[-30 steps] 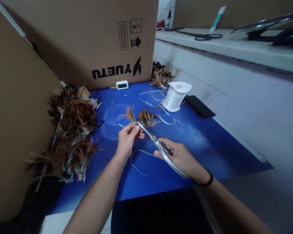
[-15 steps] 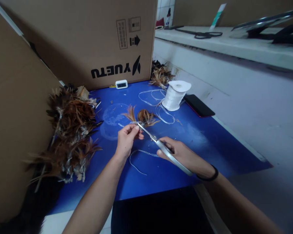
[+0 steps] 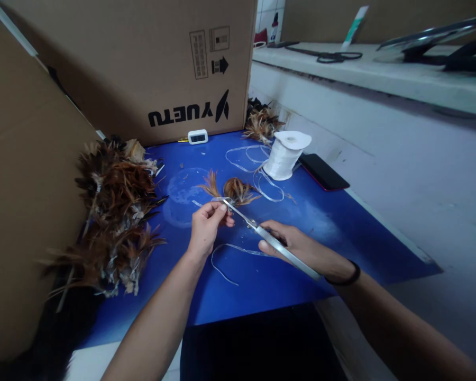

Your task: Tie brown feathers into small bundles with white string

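We see the feather pile (image 3: 115, 211) along the mat's (image 3: 341, 233) left edge, the box (image 3: 143, 63) across its far edge, the spool (image 3: 284, 154) near its far right corner.

Two bare forearms enter from the lower edge of the view, each ending in a bare hand. No sleeve covers either arm within the frame; both are uncovered from the hand back to the picture's edge.

The left hand (image 3: 206, 228) carries no ring, watch, band or glove. Its fingernails are short and unpainted.

The right hand (image 3: 301, 251) is likewise ungloved and without rings. Directly behind it, at the wrist, sits a thin black band (image 3: 347, 278), plain and narrow, encircling the wrist closely. No markings or fastener are legible on the band.
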`<state>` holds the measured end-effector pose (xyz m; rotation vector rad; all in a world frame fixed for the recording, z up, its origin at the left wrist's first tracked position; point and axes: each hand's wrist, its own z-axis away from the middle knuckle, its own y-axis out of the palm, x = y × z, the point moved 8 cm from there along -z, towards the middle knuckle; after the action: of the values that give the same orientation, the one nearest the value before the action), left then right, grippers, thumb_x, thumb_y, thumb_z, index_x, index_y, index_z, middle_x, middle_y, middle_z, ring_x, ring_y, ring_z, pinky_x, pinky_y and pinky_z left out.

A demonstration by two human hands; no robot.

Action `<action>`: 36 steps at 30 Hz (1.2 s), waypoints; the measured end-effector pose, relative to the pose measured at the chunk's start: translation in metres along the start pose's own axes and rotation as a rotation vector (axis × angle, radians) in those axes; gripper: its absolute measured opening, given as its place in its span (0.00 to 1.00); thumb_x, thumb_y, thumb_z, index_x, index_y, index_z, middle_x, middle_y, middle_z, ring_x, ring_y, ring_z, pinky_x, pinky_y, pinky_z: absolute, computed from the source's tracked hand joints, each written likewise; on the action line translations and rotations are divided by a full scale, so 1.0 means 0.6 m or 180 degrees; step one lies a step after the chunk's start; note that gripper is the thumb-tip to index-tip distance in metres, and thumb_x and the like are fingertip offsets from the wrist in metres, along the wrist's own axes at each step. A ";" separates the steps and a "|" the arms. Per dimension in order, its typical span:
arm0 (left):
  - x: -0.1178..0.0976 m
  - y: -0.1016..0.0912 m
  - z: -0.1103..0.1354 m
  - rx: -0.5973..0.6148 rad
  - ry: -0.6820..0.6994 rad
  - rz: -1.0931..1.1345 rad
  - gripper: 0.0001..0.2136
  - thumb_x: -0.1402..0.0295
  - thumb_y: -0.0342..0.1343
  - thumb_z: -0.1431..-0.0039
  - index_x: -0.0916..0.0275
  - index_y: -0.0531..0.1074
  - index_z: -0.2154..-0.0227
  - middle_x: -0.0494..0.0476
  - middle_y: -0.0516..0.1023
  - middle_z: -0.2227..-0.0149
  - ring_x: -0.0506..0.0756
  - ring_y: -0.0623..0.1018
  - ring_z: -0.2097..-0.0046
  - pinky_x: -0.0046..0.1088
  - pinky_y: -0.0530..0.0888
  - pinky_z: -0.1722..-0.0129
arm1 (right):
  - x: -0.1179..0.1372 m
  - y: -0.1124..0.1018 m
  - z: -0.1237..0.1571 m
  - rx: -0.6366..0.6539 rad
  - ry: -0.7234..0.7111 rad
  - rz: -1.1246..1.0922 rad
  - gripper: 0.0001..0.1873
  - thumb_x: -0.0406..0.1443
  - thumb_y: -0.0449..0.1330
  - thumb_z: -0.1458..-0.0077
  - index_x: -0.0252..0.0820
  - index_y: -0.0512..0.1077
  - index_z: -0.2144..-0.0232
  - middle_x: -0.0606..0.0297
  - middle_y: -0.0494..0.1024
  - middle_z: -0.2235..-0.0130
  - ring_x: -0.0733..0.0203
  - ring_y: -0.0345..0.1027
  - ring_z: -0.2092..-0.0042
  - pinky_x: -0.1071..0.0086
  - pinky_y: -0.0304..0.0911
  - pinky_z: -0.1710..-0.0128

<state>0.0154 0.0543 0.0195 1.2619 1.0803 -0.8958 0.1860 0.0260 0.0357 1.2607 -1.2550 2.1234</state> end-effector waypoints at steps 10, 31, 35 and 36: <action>0.001 -0.004 -0.002 -0.0112 -0.0015 0.0046 0.12 0.62 0.61 0.52 0.67 0.71 0.74 0.53 0.74 0.75 0.48 0.74 0.77 0.26 0.73 0.75 | 0.012 0.004 -0.004 0.0183 0.0018 -0.0098 0.15 0.47 0.54 0.46 0.41 0.64 0.64 0.69 0.67 0.72 0.66 0.60 0.72 0.71 0.58 0.72; 0.003 -0.003 -0.002 -0.0049 -0.0062 0.0081 0.11 0.63 0.60 0.51 0.68 0.71 0.73 0.53 0.74 0.76 0.48 0.74 0.78 0.24 0.73 0.75 | 0.005 0.007 -0.012 0.0088 -0.0025 0.0131 0.17 0.48 0.55 0.47 0.41 0.62 0.73 0.73 0.61 0.77 0.70 0.54 0.76 0.74 0.51 0.77; 0.005 -0.004 -0.002 -0.0059 -0.0097 0.0068 0.11 0.62 0.60 0.52 0.67 0.70 0.74 0.53 0.74 0.76 0.48 0.74 0.78 0.25 0.73 0.76 | 0.004 0.007 -0.013 0.0097 -0.0038 0.0212 0.17 0.48 0.55 0.47 0.41 0.62 0.74 0.72 0.61 0.77 0.70 0.53 0.75 0.74 0.51 0.76; 0.006 -0.003 -0.002 -0.0049 -0.0103 0.0067 0.11 0.63 0.60 0.52 0.67 0.70 0.74 0.53 0.74 0.76 0.48 0.74 0.78 0.25 0.73 0.76 | 0.004 0.007 -0.013 0.0095 -0.0054 0.0231 0.17 0.48 0.55 0.47 0.41 0.62 0.74 0.72 0.61 0.77 0.70 0.53 0.75 0.73 0.51 0.76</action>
<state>0.0145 0.0554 0.0157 1.2398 1.0448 -0.8875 0.1777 0.0301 0.0340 1.2660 -1.2992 2.1942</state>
